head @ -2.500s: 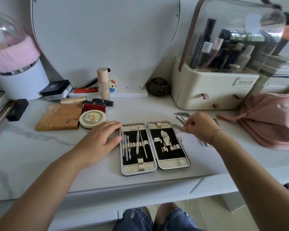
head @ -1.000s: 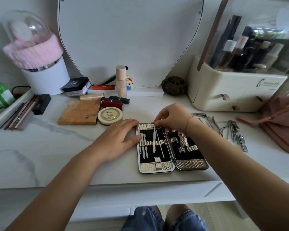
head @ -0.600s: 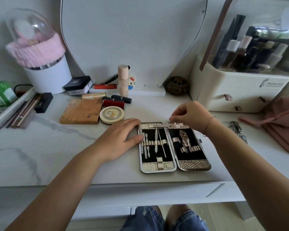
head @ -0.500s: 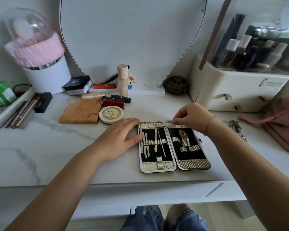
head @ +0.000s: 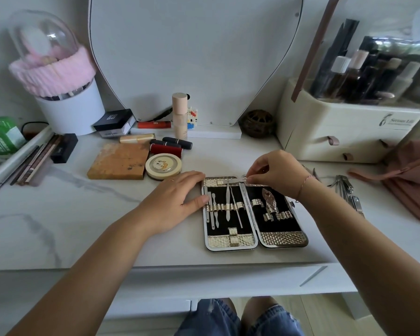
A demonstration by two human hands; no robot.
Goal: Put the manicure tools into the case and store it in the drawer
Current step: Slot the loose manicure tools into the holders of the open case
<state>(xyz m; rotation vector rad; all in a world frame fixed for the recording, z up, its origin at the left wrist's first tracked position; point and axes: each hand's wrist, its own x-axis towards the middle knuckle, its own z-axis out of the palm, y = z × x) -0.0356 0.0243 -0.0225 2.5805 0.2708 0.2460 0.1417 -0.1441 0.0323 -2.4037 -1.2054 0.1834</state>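
Note:
An open manicure case [head: 280, 240] with black lining and silver-gold trim lies flat near the desk's front edge. Several slim steel tools sit under the strap in its left half, and a patterned clipper [head: 269, 199] sits in its right half. My left hand [head: 177, 198] rests flat against the case's left edge, thumb touching the rim. My right hand [head: 275, 172] hovers at the case's top edge and pinches a thin metal tool [head: 235, 181] lying crosswise there. More loose manicure tools [head: 348, 192] lie on the desk to the right.
A cream cosmetics organizer [head: 344, 132] with small drawers stands back right, a pink pouch [head: 412, 180] beside it. Lipsticks, a round compact [head: 163, 165] and a tan palette [head: 118, 161] crowd the left of the case. A white desk drawer front [head: 252, 278] runs below the edge.
My right hand carried a thin tool from the loose pile on the right over to the case's top edge and holds it there. My left hand has stayed on the case's left edge.

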